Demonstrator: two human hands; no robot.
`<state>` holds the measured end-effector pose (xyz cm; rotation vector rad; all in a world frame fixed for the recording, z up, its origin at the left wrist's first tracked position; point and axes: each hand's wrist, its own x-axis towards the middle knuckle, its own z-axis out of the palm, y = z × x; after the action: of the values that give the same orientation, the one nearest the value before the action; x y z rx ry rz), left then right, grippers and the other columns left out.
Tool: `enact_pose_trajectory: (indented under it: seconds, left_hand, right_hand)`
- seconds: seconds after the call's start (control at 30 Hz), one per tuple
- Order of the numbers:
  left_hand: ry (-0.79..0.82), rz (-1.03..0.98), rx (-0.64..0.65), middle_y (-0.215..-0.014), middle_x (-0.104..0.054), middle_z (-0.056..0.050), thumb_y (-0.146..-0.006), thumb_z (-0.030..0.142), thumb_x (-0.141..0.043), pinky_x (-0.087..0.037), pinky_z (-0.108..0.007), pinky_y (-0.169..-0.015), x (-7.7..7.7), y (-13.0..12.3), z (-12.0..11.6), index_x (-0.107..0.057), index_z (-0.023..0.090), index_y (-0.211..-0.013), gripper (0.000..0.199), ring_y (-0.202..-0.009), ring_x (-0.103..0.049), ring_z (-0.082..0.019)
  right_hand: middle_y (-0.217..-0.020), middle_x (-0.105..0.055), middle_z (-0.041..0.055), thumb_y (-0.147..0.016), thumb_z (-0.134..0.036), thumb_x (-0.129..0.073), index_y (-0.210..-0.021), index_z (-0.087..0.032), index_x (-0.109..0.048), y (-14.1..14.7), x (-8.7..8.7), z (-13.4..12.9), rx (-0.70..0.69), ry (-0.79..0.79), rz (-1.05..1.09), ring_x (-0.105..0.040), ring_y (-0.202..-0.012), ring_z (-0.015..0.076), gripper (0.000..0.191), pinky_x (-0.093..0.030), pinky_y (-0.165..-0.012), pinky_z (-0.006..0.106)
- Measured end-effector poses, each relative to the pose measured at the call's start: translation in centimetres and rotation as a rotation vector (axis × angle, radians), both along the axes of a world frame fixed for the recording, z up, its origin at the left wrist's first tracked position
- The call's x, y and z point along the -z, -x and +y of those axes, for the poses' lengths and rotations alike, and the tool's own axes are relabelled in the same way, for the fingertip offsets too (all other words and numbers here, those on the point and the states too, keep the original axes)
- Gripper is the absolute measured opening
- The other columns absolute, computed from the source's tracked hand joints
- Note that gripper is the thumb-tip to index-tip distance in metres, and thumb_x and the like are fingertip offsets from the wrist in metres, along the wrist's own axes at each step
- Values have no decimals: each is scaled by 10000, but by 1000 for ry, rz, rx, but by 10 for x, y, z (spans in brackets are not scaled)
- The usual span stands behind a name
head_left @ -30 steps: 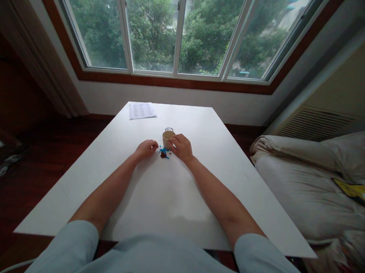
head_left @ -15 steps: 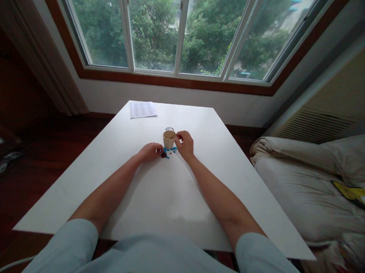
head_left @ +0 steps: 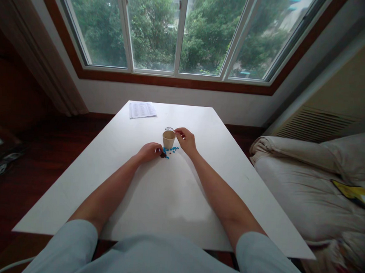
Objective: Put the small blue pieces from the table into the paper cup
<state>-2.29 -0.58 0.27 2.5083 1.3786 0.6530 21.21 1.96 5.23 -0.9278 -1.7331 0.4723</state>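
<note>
In a dim room, below a wide sliding window (head_left: 154, 36) with metal frames, a large white smooth-topped table (head_left: 160, 201). On its far left corner, printed white paper sheets (head_left: 142, 110); off to the right, a seat under a rumpled pale cover (head_left: 285, 175). Near the tabletop's middle, upright, a tan round open-topped cup (head_left: 169, 142); just behind, a thin-rimmed round thing (head_left: 169, 128), too small to identify. In front of the cup, loose on the table, small bright blue pieces (head_left: 174, 149), mostly to the right, and small dark reddish-brown pieces (head_left: 163, 155), mostly to the left.

Left hand (head_left: 151, 151) low beside the dark pieces, thumb and fingers curled close; impossible to tell of a grip. Right hand (head_left: 185, 140) at the cup's right rim, fingertips bunched; again, no telling whether clamped on anything. Probably partway through: many pieces outside the cup, colours mostly apart but with strays. Cup's contents not discernible.
</note>
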Motion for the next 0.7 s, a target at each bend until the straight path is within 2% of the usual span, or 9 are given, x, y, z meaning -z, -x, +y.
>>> enact_pose_trajectory:
  seconds: [0.1, 0.23, 0.33, 0.5, 0.7]
  left_hand:
    - [-1, -8, -10, -833, -699, -11, -787, 179, -584, -425, -248, -694, 1, 1, 1, -770, 241, -916, 236, -737, -577, -152]
    - [-1, -12, -17, -833, -697, -9, -790, 186, -598, -414, -246, -677, 2, 2, 2, -762, 240, -898, 204, -732, -577, -150]
    - [-10, -15, -37, -835, -697, -11, -782, 178, -609, -413, -250, -684, 3, 3, 4, -756, 239, -893, 194, -740, -583, -154]
    - [-29, -11, -49, -820, -690, -17, -770, 143, -598, -424, -259, -701, 4, 3, 5, -749, 232, -871, 202, -753, -586, -163]
    - [-33, -66, -19, -838, -689, -21, -807, 146, -563, -430, -259, -695, 3, 3, 7, -742, 217, -890, 209, -727, -566, -151]
  right_hand:
    - [-744, -642, -10, -881, -285, -542, -970, -182, -721, -9, -1, 4, -35, 54, -87, -508, -648, 123, 224, -390, -619, 245]
    - [-607, -526, -53, -845, -256, -560, -918, -179, -739, -18, 4, 5, -224, 142, -342, -425, -578, 99, 209, -310, -583, 232]
    - [-643, -577, -46, -822, -250, -610, -905, -196, -746, -17, 15, 4, -315, 184, -552, -472, -607, 103, 169, -311, -605, 224]
    - [-799, -704, 1, -819, -227, -654, -991, -236, -755, -12, 33, 4, -283, 164, -804, -571, -684, 139, 200, -329, -637, 234]
    - [-842, -734, 26, -832, -219, -630, -950, -233, -753, -12, 39, 7, -256, 142, -889, -612, -729, 165, 171, -338, -652, 241]
